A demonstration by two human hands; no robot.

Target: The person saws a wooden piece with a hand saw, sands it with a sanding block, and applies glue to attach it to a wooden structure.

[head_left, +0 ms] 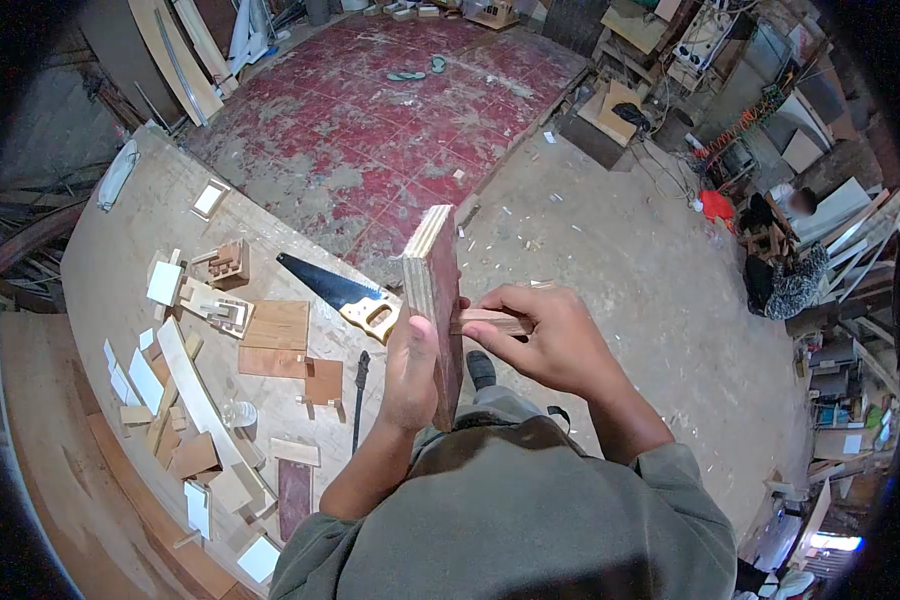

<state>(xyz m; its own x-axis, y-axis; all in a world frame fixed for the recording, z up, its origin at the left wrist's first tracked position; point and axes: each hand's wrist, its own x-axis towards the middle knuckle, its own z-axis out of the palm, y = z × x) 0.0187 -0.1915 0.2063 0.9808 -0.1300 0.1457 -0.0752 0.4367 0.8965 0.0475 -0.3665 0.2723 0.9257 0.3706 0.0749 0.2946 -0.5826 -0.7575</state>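
My left hand (410,378) is closed around the near edge of a thick plywood board (432,285), held upright in front of my body. Its layered edge faces me, and the broad side is reddish brown. On the board's right side, my right hand (560,340) pinches a short wooden strip (492,323) between thumb and fingers. The strip's left end meets the board's face. Just left of the board, a handsaw (340,293) with a black blade and pale wooden handle lies on the worktable (160,180).
Wood offcuts, white pieces (147,382), a long pale strip (195,385) and a black bar clamp (360,390) lie across the table. Red floor tiles (370,120) stretch ahead. At the right, a person (795,275) sits among stacked boards. Wood scraps dot the concrete floor (650,290).
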